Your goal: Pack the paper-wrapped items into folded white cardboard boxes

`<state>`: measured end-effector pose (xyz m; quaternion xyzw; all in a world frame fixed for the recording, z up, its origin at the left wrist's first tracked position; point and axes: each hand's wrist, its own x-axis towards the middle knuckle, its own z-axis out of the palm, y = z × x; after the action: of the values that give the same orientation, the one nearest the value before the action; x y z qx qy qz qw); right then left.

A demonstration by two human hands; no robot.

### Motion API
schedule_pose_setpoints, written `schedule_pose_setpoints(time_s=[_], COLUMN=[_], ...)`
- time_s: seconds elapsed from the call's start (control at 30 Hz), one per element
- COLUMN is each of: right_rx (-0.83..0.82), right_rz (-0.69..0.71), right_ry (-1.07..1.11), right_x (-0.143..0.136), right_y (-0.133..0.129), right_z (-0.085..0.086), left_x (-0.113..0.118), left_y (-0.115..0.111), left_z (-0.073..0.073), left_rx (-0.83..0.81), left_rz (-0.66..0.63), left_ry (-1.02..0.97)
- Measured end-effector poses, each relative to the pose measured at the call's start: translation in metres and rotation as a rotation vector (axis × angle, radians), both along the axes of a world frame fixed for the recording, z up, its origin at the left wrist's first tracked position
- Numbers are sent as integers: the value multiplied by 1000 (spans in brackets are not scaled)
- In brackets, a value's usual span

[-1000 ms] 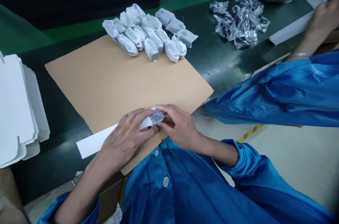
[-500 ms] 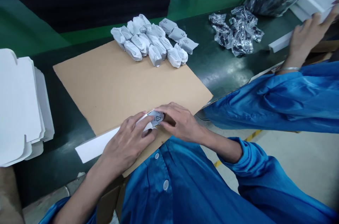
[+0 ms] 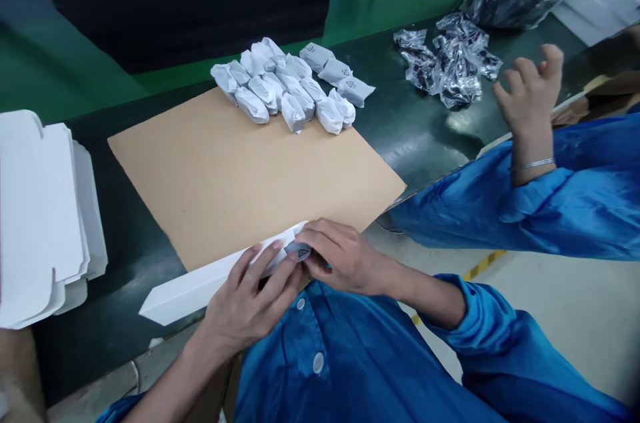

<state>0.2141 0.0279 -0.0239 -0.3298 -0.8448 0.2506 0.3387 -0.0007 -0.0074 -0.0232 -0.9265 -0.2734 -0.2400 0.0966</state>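
A long, narrow white box (image 3: 193, 288) lies tilted across the near edge of a brown cardboard sheet (image 3: 240, 176). My left hand (image 3: 253, 296) has its fingers wrapped over the box near its right end. At that end, a small wrapped packet (image 3: 299, 250) with a printed triangle mark shows between my hands, partly inside the box. My right hand (image 3: 340, 256) pinches the packet and the box's end. Several similar wrapped packets (image 3: 270, 83) lie grouped at the sheet's far edge, some on the dark table.
Flat white cartons (image 3: 40, 210) are stacked at the left. Clear plastic bags with dark parts (image 3: 450, 63) lie on the dark table (image 3: 395, 123) at the back right. A co-worker's hand (image 3: 533, 93) and blue sleeve reach in from the right.
The packet shows less, now deeper in the box end. My left fingers have spread along the box. The co-worker's hand has moved left, away from the white box piece it was near.
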Motion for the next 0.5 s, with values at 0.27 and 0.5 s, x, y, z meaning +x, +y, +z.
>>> schedule_pose_setpoints(time_s=[0.27, 0.5], right_rx=[-940, -592], right_rz=[-40, -194], right_ry=[512, 127], right_x=[-25, 8], right_y=[-6, 43], right_z=[9, 20], left_x=[2, 15], left_y=[7, 15], left_z=[-5, 18], left_rx=[-4, 18], left_rz=[77, 180], left_ry=[-109, -107])
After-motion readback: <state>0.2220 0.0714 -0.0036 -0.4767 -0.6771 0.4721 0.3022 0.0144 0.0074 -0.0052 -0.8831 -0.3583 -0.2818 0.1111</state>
